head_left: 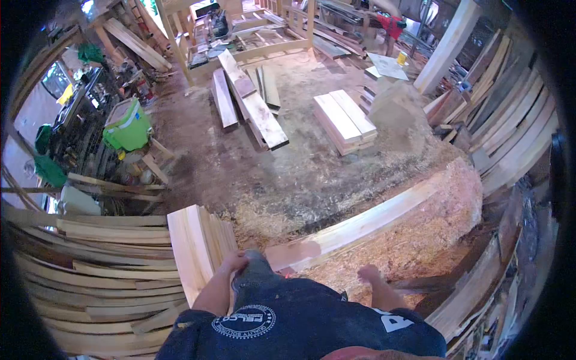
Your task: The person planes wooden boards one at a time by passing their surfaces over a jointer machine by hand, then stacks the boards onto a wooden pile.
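Note:
My left hand (236, 261) is closed beside my raised knee, near the right side of a stack of pale boards (193, 243); whatever is between its fingers is too small to make out. My right hand (369, 275) hangs over the sawdust (414, 249), its fingers curled and blurred. Between and ahead of my hands a long plank (366, 221) lies slantwise on the sawdust, apart from my right hand. Its near end is close to my knee.
Several long boards (96, 270) are piled at the left. Ahead lie a short board stack (345, 123) and loose planks (255, 108). A green bin (128, 126) stands at the left. Two people, one seated (218, 23) and one in red (392, 27), are farther back.

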### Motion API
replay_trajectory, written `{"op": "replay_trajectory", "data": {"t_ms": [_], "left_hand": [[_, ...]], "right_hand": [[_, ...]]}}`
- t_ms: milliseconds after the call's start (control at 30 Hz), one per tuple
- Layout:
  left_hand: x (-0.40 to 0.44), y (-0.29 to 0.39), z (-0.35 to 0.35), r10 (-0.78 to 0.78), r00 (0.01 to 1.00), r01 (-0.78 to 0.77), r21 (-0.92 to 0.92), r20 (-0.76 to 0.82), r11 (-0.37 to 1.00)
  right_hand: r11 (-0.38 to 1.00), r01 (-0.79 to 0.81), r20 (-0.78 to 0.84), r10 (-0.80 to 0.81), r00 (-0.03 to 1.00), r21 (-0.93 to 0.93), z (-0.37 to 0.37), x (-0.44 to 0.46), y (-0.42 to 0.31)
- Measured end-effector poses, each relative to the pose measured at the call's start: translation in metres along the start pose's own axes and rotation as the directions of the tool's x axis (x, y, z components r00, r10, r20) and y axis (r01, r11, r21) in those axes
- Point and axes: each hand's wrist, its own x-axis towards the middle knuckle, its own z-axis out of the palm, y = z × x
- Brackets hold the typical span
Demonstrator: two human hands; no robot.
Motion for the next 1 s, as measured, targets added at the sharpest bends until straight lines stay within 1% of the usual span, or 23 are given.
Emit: {"op": "replay_trajectory", "data": {"t_ms": [33,67,133,167,200,300,333,367,400,433,467,500,567,600,633,667,700,733,767,800,833,900,1000], "left_hand": [[0.014,0.003,-0.011,0.003,0.99,-0.031,0.204,0.138,0.978],[0.027,0.014,-0.03,-0.022,0.962,-0.091,0.395,0.272,0.914],[0.053,0.021,-0.059,-0.027,0.903,-0.255,0.588,0.428,0.768],[0.068,0.022,-0.074,0.017,0.883,-0.337,0.61,0.469,0.717],[0.093,0.019,-0.085,0.046,0.867,-0.39,0.62,0.496,0.68],[0.204,0.013,-0.114,0.132,0.894,-0.384,0.579,0.429,0.72],[0.25,0.019,-0.123,0.176,0.9,-0.392,0.563,0.4,0.728],[0.287,0.027,-0.135,0.216,0.891,-0.423,0.559,0.399,0.713],[0.321,0.035,-0.146,0.262,0.865,-0.484,0.568,0.429,0.666],[0.341,0.044,-0.159,0.321,0.803,-0.581,0.535,0.502,0.613],[0.38,0.08,-0.179,0.321,0.819,-0.538,0.442,0.475,0.718],[0.413,0.099,-0.193,0.275,0.83,-0.494,0.409,0.485,0.768],[0.476,0.135,-0.22,0.179,0.805,-0.392,0.283,0.565,0.875],[0.51,0.159,-0.234,0.176,0.776,-0.362,0.2,0.606,0.91],[0.53,0.166,-0.248,0.323,0.809,-0.502,0.29,0.492,0.815],[0.53,0.205,-0.274,0.459,0.812,-0.58,0.42,0.36,0.698],[0.573,0.209,-0.276,0.739,0.653,-0.753,0.247,0.166,0.61],[0.537,0.285,-0.308,0.769,0.599,-0.638,0.714,0.224,0.288],[0.567,0.283,-0.31,0.661,0.734,-0.671,0.323,0.159,0.668],[0.6,0.287,-0.302,0.707,0.699,-0.612,0.606,0.112,0.509],[0.587,0.32,-0.306,0.592,0.804,-0.58,0.293,0.057,0.76],[0.569,0.355,-0.298,0.648,0.76,-0.634,0.268,0.043,0.726],[0.56,0.403,-0.275,0.472,0.791,-0.611,0.457,0.389,0.647]], "right_hand": [[0.993,-0.044,0.016,0.043,0.999,0.113,0.002,0.001,-0.005],[0.966,-0.094,0.029,0.089,0.996,0.242,0.002,0.003,-0.011],[0.871,-0.153,0.044,0.15,0.988,0.466,-0.004,0.022,-0.029],[0.829,-0.161,0.049,0.16,0.986,0.536,-0.009,0.036,-0.039],[0.821,-0.156,0.052,0.154,0.987,0.549,-0.014,0.059,-0.051],[0.968,-0.075,0.068,0.061,0.996,0.241,-0.02,0.167,-0.066],[0.997,0.064,-0.178,-0.054,0.983,0.048,-0.048,0.18,-0.082],[0.978,-0.001,-0.17,0.038,0.985,0.21,-0.088,0.204,-0.09],[0.925,-0.061,-0.116,0.113,0.987,0.376,-0.12,0.214,-0.102],[0.843,-0.114,-0.058,0.17,0.984,0.526,-0.155,0.22,-0.117],[0.863,-0.097,-0.169,0.205,0.964,0.495,-0.201,0.229,-0.126],[0.886,-0.085,-0.269,0.228,0.936,0.456,-0.243,0.237,-0.136],[0.778,-0.165,-0.172,0.331,0.928,0.607,-0.304,0.275,-0.129],[0.707,-0.18,-0.207,0.424,0.882,0.684,-0.329,0.284,-0.127],[0.644,-0.185,-0.245,0.518,0.82,0.742,-0.329,0.3,-0.141],[0.596,-0.153,-0.263,0.552,0.791,0.788,-0.358,0.296,-0.139],[0.544,-0.119,-0.272,0.582,0.766,0.831,-0.385,0.292,-0.136],[0.536,-0.144,-0.267,0.615,0.742,0.832,-0.389,0.299,-0.128],[0.523,-0.171,-0.254,0.642,0.724,0.835,-0.386,0.303,-0.116],[0.563,-0.19,-0.28,0.641,0.715,0.804,-0.387,0.305,-0.104],[0.6,-0.21,-0.302,0.636,0.71,0.772,-0.384,0.306,-0.091],[0.514,-0.254,-0.221,0.692,0.687,0.82,-0.366,0.305,-0.07],[0.525,-0.316,-0.173,0.685,0.707,0.79,-0.373,0.295,-0.041]]}}
